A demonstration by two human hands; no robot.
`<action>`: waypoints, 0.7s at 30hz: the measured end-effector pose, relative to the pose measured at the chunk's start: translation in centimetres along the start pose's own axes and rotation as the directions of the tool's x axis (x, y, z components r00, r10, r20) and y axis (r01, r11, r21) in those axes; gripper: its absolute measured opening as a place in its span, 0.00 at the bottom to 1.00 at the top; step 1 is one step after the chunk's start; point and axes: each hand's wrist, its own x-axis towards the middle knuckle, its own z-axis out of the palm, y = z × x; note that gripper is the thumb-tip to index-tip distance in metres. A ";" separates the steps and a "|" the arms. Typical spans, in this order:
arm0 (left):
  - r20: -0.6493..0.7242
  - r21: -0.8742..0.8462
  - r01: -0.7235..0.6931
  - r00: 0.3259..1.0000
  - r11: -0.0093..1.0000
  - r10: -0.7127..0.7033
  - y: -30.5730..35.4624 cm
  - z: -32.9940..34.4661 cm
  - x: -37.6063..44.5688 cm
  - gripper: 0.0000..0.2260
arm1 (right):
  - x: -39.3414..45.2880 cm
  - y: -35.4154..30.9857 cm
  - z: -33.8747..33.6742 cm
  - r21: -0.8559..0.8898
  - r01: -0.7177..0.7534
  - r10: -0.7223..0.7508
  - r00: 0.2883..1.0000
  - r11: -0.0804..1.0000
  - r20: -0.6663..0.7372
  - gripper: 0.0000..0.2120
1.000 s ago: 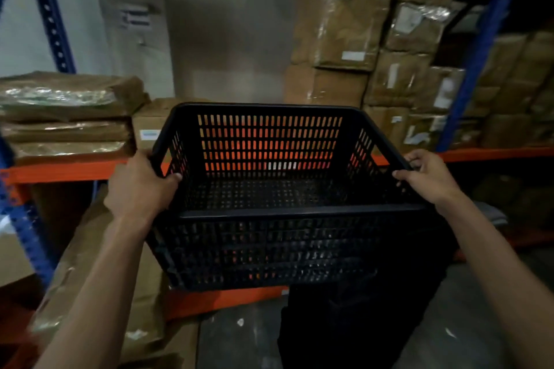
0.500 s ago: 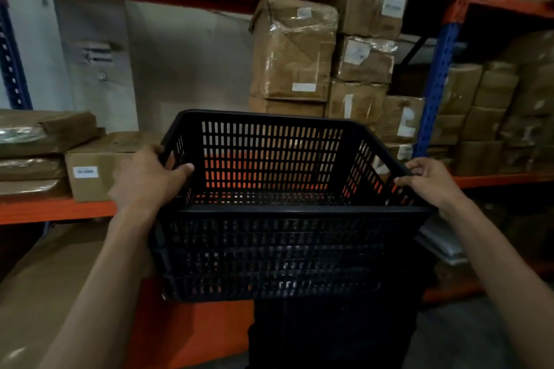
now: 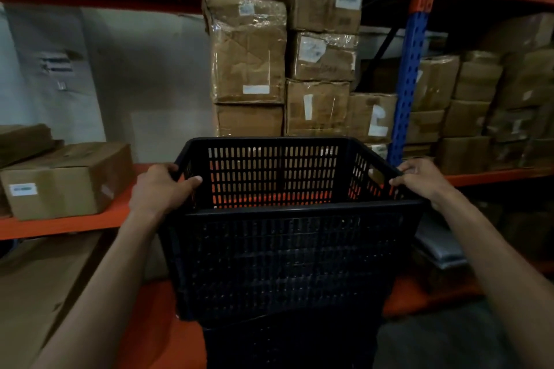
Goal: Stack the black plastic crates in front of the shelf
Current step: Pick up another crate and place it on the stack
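Curling over the rim on each side, our fingers (image 3: 192, 180) hold the black crate (image 3: 287, 249) tight. On our left hand (image 3: 159, 189) the thumb presses on the inside of the wall and the other fingers wrap around the outside edge, so the rim is pinched between them. On our right hand (image 3: 422, 177) the fingers are bent over the far right rim, close together, and they grip it too. We cannot see those fingertips well, because they fold down behind the rim.

Both our arms reach forward and the crate hangs between them, up in the air, right in front of the orange shelf (image 3: 63, 226). It is empty inside and sits level, with its open top facing up.

Under it we see more dark crates (image 3: 287, 344) standing on the floor. The crate we hold looks like it is just above them, lined up over the pile, but it is very dark down there and we cannot tell if it touches yet.

So we think the stacking is partly done. Some crates are already piled up. This one has been lifted and brought to the right spot. What is left is to lower it down straight, let it settle onto the pile, and then let go. Brown boxes (image 3: 248, 51) fill the shelf behind, well apart from our crate.
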 end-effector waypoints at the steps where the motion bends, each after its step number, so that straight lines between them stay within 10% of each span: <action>1: -0.001 0.001 0.002 1.000 1.000 -0.002 0.3 0.6 0.1 0.26 | 0.7 0.3 -0.3 -0.006 -0.008 0.008 1.000 1.000 0.007 0.10; 21: 0.032 0.084 0.047 0.998 0.995 -0.050 -0.4 5.4 -0.4 0.19 | 9.0 1.0 2.3 -0.261 0.107 -0.097 0.994 0.959 0.051 0.22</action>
